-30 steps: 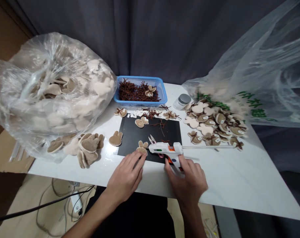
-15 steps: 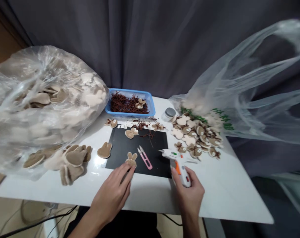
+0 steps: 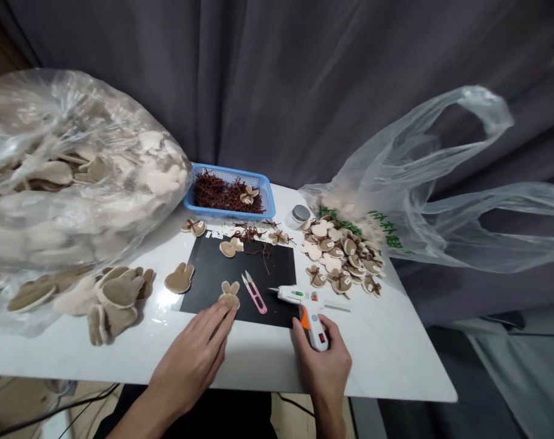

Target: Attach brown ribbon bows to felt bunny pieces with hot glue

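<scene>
My right hand [image 3: 325, 360] is wrapped round the handle of a white hot glue gun [image 3: 299, 299] with an orange trigger; its nozzle points left over a black mat [image 3: 213, 286]. My left hand [image 3: 192, 360] lies flat on the white table [image 3: 395, 353], fingers stretched out, the fingertips touching a tan bunny-shaped felt piece [image 3: 230, 294] on the mat's front edge. Pink thread snips [image 3: 255, 292] lie between the bunny piece and the glue gun.
A large clear bag [image 3: 61, 183] of bunny pieces fills the left. Loose bunny pieces [image 3: 116, 296] lie beside it. A blue basket [image 3: 231, 192] of brown bows stands at the back. Finished pieces [image 3: 343, 256], a small jar [image 3: 299, 215] and a clear bag [image 3: 441, 195] sit right.
The glue gun has swung away from the bunny piece to the right and now rests lower, uncovering the pink snips. My left hand stays on the bunny piece. The view has pulled back.
</scene>
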A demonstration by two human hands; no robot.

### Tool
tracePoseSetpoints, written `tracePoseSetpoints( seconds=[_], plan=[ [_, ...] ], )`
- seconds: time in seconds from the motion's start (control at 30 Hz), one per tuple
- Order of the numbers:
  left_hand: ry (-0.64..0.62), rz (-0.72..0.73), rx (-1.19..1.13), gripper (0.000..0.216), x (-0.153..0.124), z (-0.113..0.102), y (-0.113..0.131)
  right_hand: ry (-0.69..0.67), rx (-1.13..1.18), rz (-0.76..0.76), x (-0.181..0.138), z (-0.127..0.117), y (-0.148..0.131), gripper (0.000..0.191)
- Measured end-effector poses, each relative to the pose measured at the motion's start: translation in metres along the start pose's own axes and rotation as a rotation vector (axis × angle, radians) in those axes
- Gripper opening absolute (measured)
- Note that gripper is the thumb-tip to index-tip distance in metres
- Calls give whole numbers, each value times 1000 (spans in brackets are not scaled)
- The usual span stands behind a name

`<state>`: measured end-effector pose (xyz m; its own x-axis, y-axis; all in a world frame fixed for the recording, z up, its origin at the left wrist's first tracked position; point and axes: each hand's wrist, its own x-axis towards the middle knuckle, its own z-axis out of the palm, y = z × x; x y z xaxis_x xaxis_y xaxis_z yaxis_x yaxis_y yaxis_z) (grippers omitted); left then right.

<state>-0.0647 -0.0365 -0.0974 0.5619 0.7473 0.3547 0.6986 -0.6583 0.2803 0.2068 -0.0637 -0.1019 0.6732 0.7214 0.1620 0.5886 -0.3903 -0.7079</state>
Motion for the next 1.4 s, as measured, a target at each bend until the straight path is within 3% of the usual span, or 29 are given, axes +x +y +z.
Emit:
tracePoseSetpoints(
  seconds=[0.13,0.3,0.43,1.4],
  plan=[
    [-17,0,-59,65,0,0,2,-82,29,80,-12,-1,-17,64],
    [-3,-33,-128,65,-1,0,5,-167,-1,-15,-28,7,-30,56],
    [8,-100,-154,64,0,-3,8,-171,-33,-34,-33,9,-30,53],
    [-64,-89,-130,63,5,-11,12,-134,-176,-80,-35,7,-23,53]
  ],
)
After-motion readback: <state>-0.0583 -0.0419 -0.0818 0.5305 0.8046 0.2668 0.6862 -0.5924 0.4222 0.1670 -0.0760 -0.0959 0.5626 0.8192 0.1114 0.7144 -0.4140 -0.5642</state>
